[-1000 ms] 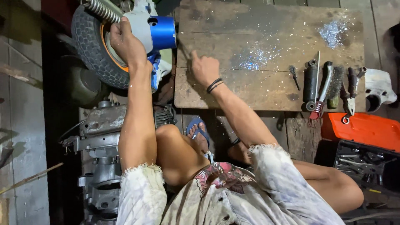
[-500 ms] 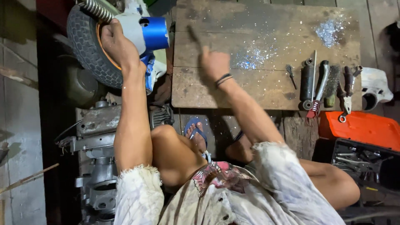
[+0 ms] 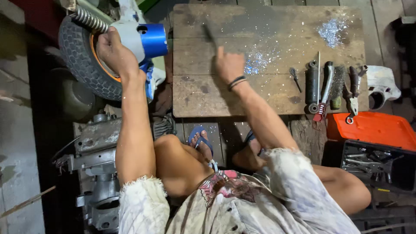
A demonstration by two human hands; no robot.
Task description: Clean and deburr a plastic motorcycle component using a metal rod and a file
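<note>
My left hand (image 3: pixel 112 54) grips a small wheel at its orange rim, between the black tyre (image 3: pixel 80 65) and the white casing with a blue hub (image 3: pixel 152 40). My right hand (image 3: pixel 229 65), with a dark band on its wrist, hovers over the worn wooden board (image 3: pixel 203 95) and is closed on a thin dark tool (image 3: pixel 211 32). The tool is blurred and points away from me. Bright metal filings (image 3: pixel 259 61) lie on the board just right of that hand.
Several hand tools (image 3: pixel 323 89) lie in a row at the board's right end, beside a white part (image 3: pixel 383 84). An orange lid (image 3: pixel 372 130) and an open black tool case (image 3: pixel 377 162) sit lower right. A grey engine block (image 3: pixel 97 143) stands at my left knee.
My right hand has slid a little to the right over the board, with the thin tool swinging up and away. My left hand has stayed on the wheel.
</note>
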